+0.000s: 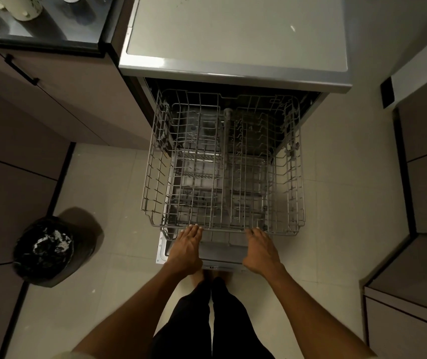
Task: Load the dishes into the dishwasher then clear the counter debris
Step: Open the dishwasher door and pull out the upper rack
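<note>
below the pale counter top, at the open machine:
dishwasher [233, 76]: front open, its door [222, 251] folded down flat toward the person's feet; the dark tub shows behind the racks.
upper rack [222, 161]: drawn well out over the door, holding no dishes; its long sides run away from the person into the tub, its front rail lies crosswise just ahead of both hands. a second rack shows through the wires below it.
dishes: none visible in the rack or on the floor; they would have to come from a counter, and only a corner of the dark counter [38, 29] with pale objects shows at upper left.
left hand [186, 248]: fingers extended forward, tips touching the front rail left of centre; whether they hook under the wire i cannot tell.
right hand [260, 251]: fingers reaching forward, slightly bent, tips at the rail right of centre; no clear grasp to be seen.
nearer hand: both about equal, set evenly either side of the rack's middle, which suits a straight push or pull along the rails.
open room: bare tiled floor on both sides of the door; cabinets [51, 107] stand to the left and right.
bin [43, 251]: black-lined, on the floor at the left, well apart from the door, handy for debris later.
progress: loading not yet begun, by my reading.
</note>
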Demonstrator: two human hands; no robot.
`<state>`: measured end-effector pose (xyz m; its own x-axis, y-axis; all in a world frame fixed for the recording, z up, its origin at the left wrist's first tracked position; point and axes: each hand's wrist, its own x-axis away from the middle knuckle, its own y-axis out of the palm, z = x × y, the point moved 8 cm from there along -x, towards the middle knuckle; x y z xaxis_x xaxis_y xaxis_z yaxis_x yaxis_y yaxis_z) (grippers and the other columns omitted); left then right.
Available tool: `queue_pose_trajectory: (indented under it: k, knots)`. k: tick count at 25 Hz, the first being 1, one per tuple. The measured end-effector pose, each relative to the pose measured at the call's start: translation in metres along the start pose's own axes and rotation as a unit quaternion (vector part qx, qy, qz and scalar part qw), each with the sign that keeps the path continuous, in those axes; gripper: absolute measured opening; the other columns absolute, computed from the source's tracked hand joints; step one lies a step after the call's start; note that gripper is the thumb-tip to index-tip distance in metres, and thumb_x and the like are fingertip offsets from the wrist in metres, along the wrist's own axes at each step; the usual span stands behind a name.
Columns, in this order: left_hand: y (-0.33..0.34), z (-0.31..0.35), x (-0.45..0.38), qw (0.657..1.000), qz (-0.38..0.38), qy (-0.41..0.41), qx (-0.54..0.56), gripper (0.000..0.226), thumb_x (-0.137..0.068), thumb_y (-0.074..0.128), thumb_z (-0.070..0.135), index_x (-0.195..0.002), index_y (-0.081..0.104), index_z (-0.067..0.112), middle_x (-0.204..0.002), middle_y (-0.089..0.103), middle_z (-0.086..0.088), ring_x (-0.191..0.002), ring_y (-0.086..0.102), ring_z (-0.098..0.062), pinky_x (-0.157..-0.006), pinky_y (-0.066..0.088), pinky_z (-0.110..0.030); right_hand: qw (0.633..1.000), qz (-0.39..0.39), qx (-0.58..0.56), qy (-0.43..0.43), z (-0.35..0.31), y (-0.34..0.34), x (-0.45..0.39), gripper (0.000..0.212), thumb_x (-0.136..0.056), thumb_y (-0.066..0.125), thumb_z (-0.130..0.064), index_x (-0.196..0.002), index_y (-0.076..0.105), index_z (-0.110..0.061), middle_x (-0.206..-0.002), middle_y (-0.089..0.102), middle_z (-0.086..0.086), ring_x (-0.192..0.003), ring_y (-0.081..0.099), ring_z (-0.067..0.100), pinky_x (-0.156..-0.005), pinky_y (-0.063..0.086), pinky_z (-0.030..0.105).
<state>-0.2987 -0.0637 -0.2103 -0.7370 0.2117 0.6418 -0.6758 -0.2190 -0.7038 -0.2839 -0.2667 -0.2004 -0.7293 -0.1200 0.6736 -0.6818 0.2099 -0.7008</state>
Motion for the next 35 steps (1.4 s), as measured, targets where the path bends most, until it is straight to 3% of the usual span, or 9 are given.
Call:
queue_pose_trajectory:
  k: [5,9,18,23,29,35]
  knots:
    - [-0.006,0.003,0.017,1.0,-0.013,-0.007,-0.003,0.097,-0.086,0.061,0.016,-0.158,-0.004,0.01,-0.166,-0.007,-0.01,-0.153,-0.006,-0.025,-0.124,0.0,-0.036,0.999,-0.045,0.015,-0.01,-0.005,-0.007,0.002,0.087,-0.092,0.058,-0.027,-0.16,0.008,-0.006,-0.167,0.007,0.012,-0.155,0.005,0.025,-0.126,0.004,0.037]
    - [-0.029,0.002,0.033,0.999,0.018,-0.032,0.012,0.1,-0.084,0.061,0.015,-0.158,-0.007,0.011,-0.166,-0.009,-0.009,-0.153,-0.008,-0.024,-0.126,0.003,-0.04,0.999,-0.022,0.019,-0.03,-0.031,-0.028,0.013,0.09,-0.093,0.056,-0.032,-0.16,0.001,-0.007,-0.168,-0.002,0.011,-0.155,-0.001,0.024,-0.126,0.002,0.037]
    - [-0.121,-0.029,0.071,0.988,0.124,-0.084,0.033,0.093,-0.086,0.054,0.019,-0.159,-0.003,0.012,-0.167,-0.006,-0.01,-0.154,-0.005,-0.023,-0.122,-0.004,-0.033,0.99,0.035,0.054,-0.128,-0.141,-0.106,0.012,0.09,-0.093,0.058,-0.031,-0.16,0.003,-0.006,-0.168,0.0,0.013,-0.155,0.002,0.026,-0.126,0.004,0.039]
    - [-0.159,-0.056,0.084,0.983,0.153,-0.091,0.032,0.096,-0.09,0.059,0.028,-0.158,-0.004,0.009,-0.166,-0.007,-0.012,-0.154,-0.005,-0.025,-0.123,-0.003,-0.036,0.98,0.067,0.099,-0.158,-0.207,-0.123,0.011,0.094,-0.092,0.06,-0.038,-0.159,0.004,-0.005,-0.168,0.002,0.013,-0.155,0.002,0.026,-0.126,0.004,0.039]
    - [-0.181,-0.093,0.089,0.982,0.176,-0.057,0.042,0.104,-0.085,0.068,0.03,-0.159,-0.003,0.011,-0.166,-0.007,-0.009,-0.154,-0.006,-0.024,-0.122,-0.004,-0.035,0.978,0.091,0.111,-0.153,-0.269,-0.124,0.016,0.094,-0.092,0.062,-0.034,-0.16,0.004,-0.006,-0.168,0.002,0.012,-0.155,0.002,0.025,-0.126,0.004,0.038]
    - [-0.158,-0.118,0.087,0.994,0.112,0.021,-0.003,0.104,-0.088,0.067,0.043,-0.158,-0.002,0.011,-0.167,-0.004,-0.008,-0.154,-0.004,-0.023,-0.123,-0.002,-0.037,0.99,0.093,0.065,-0.088,-0.279,-0.094,0.031,0.093,-0.094,0.059,-0.041,-0.16,0.004,-0.006,-0.168,0.003,0.012,-0.155,0.002,0.025,-0.126,0.005,0.038]
